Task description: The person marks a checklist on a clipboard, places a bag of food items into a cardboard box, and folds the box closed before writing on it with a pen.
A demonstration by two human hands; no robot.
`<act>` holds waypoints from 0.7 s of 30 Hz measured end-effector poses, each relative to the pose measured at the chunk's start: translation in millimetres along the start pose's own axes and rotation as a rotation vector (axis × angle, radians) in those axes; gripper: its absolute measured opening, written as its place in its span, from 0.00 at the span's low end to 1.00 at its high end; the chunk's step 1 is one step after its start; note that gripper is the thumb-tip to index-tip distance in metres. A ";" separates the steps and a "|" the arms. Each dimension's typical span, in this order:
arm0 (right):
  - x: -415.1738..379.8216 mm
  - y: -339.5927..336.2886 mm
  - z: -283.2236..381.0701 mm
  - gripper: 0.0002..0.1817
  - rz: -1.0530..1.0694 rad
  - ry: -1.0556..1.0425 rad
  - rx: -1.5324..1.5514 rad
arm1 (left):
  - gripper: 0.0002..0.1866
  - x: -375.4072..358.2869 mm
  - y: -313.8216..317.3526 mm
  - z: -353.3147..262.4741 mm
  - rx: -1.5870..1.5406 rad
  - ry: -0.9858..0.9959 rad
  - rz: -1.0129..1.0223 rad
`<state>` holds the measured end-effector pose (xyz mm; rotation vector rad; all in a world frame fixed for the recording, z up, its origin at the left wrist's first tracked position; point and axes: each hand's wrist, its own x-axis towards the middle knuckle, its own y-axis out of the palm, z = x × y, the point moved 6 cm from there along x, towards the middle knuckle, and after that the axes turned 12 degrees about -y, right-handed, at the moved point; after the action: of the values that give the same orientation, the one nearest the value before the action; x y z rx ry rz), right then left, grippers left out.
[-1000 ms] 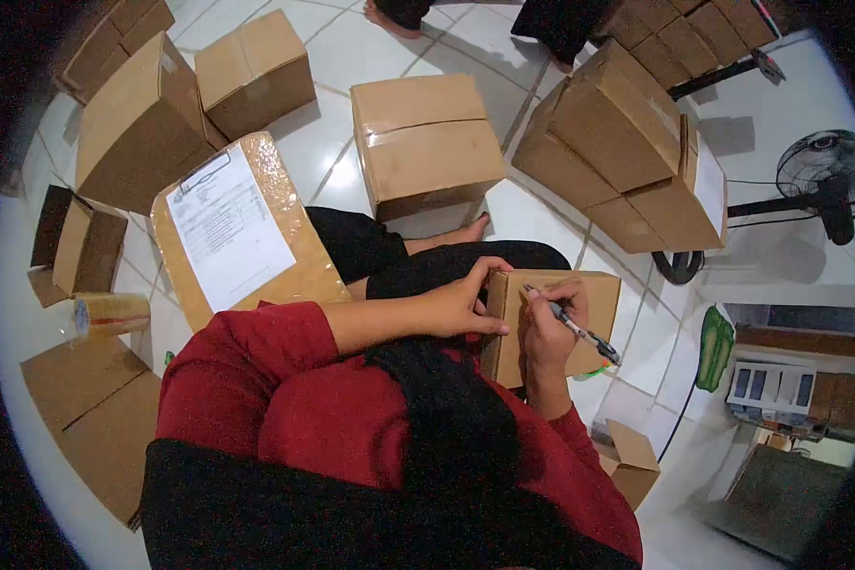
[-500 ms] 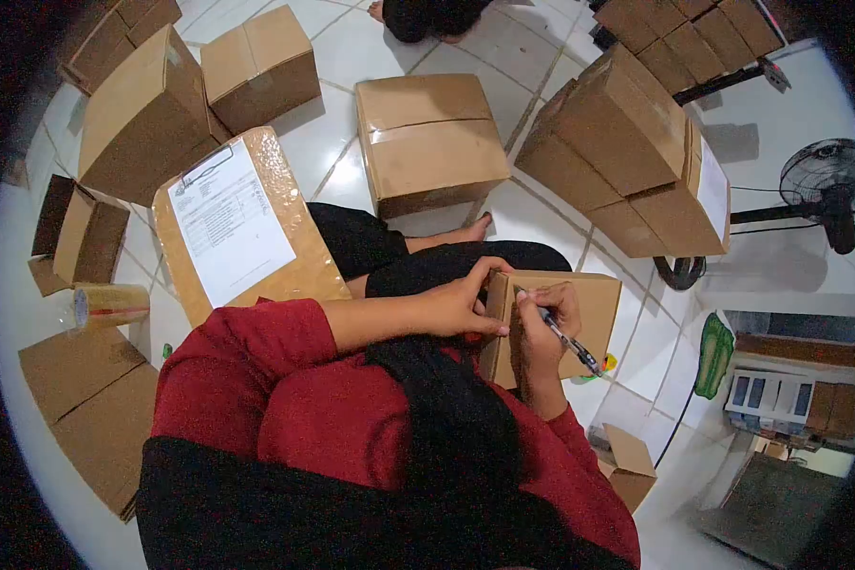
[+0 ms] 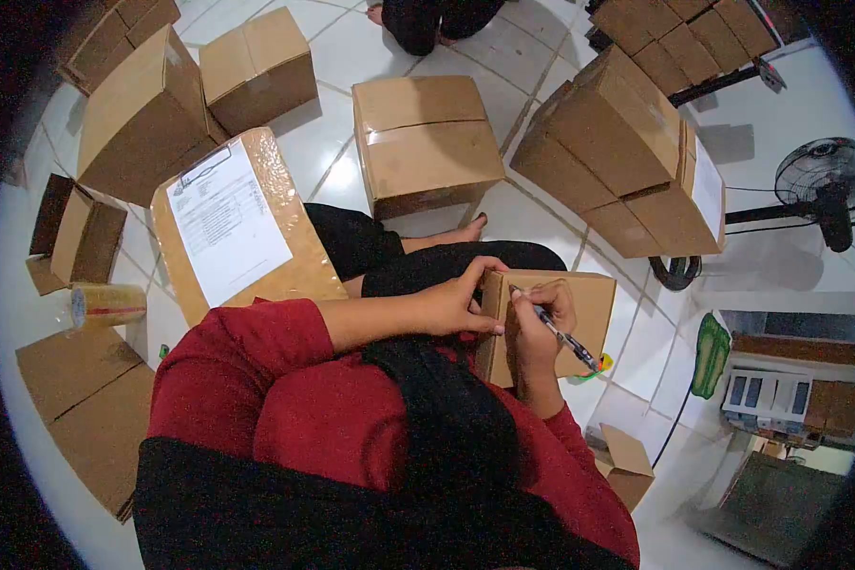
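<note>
A small cardboard box (image 3: 584,309) rests on my lap. My left hand (image 3: 467,302) grips its left edge, the thumb on the near side and the fingers at the far corner. Pinched in my right hand (image 3: 544,323) is a dark pen (image 3: 579,351), its tip at the upper left part of the box's top face. Any mark under the tip is too small to make out. To the left, a clipboard (image 3: 299,275) with a printed sheet (image 3: 226,223) leans by my knee.
A closed carton (image 3: 432,142) stands ahead on the tiled floor (image 3: 337,57). More cartons (image 3: 128,114) are at the left, with a tape roll (image 3: 109,306) below them. Stacked boxes (image 3: 608,142) and a fan (image 3: 826,190) stand right. Another person's legs (image 3: 416,24) show at the top.
The other person's legs at the top have shifted and show more of the knees. The view has moved slightly. My hands keep nearly the same pose on the box and pen.
</note>
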<state>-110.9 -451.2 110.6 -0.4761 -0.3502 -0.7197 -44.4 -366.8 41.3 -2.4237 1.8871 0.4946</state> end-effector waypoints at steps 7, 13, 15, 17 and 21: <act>0.5 -1.3 0.5 0.10 0.031 -0.046 -0.050 | 0.37 -3.6 1.3 -4.8 -0.039 -0.061 0.039; 0.4 -1.9 3.1 0.10 -0.031 0.038 -0.020 | 0.38 -7.5 -0.2 -11.0 0.015 -0.096 0.022; -0.6 -1.7 1.9 0.10 -0.038 0.041 -0.010 | 0.38 -6.7 -0.3 -9.8 0.063 -0.112 0.015; -0.4 -2.1 2.0 0.10 -0.043 0.044 0.000 | 0.38 -5.7 0.0 -7.1 0.032 -0.114 0.026; -0.2 -1.2 2.6 0.10 -0.029 0.029 -0.022 | 0.37 -4.6 0.5 -5.2 -0.024 -0.091 0.040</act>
<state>-112.2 -450.6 113.0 -0.4821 -0.3223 -0.7587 -44.7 -363.7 47.5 -2.3391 1.9068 0.6219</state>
